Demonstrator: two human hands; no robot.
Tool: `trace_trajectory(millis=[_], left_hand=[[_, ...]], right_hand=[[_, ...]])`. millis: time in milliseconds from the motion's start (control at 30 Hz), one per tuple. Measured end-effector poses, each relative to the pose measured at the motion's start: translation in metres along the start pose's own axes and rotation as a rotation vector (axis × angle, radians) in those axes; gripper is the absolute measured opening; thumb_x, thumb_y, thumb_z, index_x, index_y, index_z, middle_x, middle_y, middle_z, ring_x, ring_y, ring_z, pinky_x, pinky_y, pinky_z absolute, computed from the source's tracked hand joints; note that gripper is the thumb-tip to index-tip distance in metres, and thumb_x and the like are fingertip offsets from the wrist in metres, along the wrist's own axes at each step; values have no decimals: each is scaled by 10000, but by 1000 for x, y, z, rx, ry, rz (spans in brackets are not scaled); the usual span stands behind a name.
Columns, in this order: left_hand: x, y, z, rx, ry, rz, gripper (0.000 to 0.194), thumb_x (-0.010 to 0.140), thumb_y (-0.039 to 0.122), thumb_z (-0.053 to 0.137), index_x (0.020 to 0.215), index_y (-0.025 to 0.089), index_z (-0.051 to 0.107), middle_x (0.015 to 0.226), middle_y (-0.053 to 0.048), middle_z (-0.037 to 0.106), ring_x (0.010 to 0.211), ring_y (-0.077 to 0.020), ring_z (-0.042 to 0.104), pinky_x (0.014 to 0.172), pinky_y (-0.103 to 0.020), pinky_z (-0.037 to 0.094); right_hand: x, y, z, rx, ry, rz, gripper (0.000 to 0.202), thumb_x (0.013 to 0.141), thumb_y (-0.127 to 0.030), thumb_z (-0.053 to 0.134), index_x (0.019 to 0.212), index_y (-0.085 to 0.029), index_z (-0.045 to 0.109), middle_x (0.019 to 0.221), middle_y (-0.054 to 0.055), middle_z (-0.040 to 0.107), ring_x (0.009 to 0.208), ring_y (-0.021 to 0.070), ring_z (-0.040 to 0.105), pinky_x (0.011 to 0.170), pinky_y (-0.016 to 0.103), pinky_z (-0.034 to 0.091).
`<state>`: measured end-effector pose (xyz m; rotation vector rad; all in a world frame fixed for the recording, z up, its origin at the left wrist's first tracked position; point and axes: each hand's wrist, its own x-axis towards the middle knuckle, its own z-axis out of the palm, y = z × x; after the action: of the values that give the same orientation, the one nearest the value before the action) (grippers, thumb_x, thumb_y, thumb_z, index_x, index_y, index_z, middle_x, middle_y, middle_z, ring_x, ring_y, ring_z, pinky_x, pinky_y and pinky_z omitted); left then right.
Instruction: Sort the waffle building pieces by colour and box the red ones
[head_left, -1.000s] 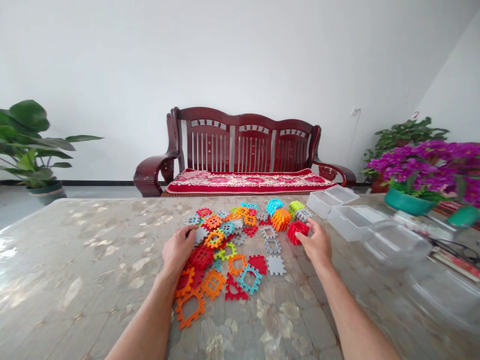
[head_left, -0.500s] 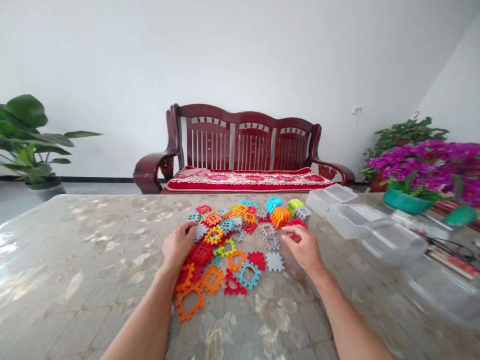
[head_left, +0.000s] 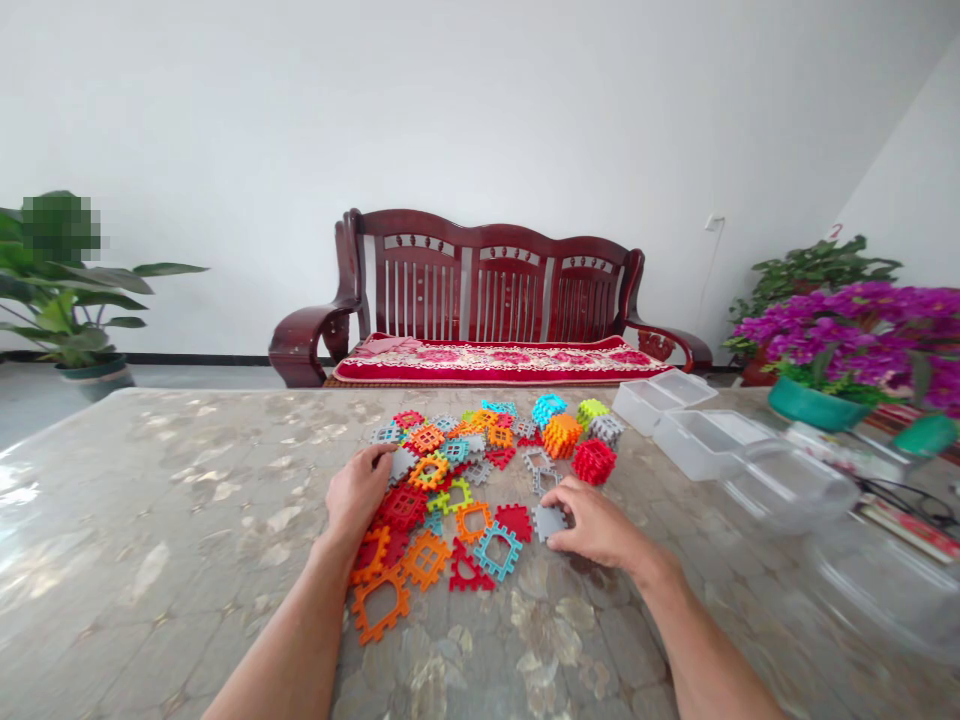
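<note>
On the desk (head_left: 187, 500), a turquoise pot (head_left: 817, 402) holds purple flowers (head_left: 855, 325) near clear plastic boxes (head_left: 697, 462). The left hand (head_left: 360, 492), its grip unclear, touches a grey piece (head_left: 403, 465); the right hand (head_left: 600, 525) holds a grey square (head_left: 548, 523) beside a red square (head_left: 514, 521).

Wooden bench (head_left: 508, 262): wearing a red patterned cover (head_left: 495, 365)
White wall (head_left: 480, 110): rising behind the bench
Grey floor (head_left: 202, 375): showing left of the bench
</note>
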<state>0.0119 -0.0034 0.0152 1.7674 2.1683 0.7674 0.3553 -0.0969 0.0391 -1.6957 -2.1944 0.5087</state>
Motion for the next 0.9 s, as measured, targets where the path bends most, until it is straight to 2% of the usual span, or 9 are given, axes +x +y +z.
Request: trace_trajectory(millis=[167,267,367,633,900], left_hand=[[1,-2,1,-11,6,13,386,880,369,392,1134,298,675,1212,-17,679,1046,-243,642,811,-300,497],[1,-1,1,-13,17,12,379,875,364,403,1122,297,682,1199,-17,686,1036,-241,645,802,-295,499],[0,0,0,-16,9,7,386,872,361,395,1120,295,683,1208,-19,683,1041,-249,644,814,-310,500],[-1,1,-1,-17,0,8,395,874,362,382,1125,291,679,1211,-16,680,1055,-244,640,835,-312,497],[-1,1,-1,-25,8,1,385,873,364,395,1117,298,686,1206,-21,683,1024,-244,650,826,-312,499]], right_hand=[[-2,-6,-2,-15,58,-55,392,672,-61,532,1001,-228,666,1132,45,620,1031,186,574,896,287,419],[-4,-13,-2,-105,127,39,327,710,-198,609,1034,-224,649,1087,52,623,1000,199,577,864,291,419],[-6,-19,0,-210,135,135,380,695,-337,680,1051,-214,634,1038,60,624,1002,226,571,837,302,412],[-4,-22,5,-294,132,184,376,739,-254,615,1111,-203,601,1031,79,653,996,227,595,833,301,413],[-1,-24,6,-280,240,173,581,736,-204,602,1304,-181,485,1171,111,608,1082,241,577,909,325,430]])
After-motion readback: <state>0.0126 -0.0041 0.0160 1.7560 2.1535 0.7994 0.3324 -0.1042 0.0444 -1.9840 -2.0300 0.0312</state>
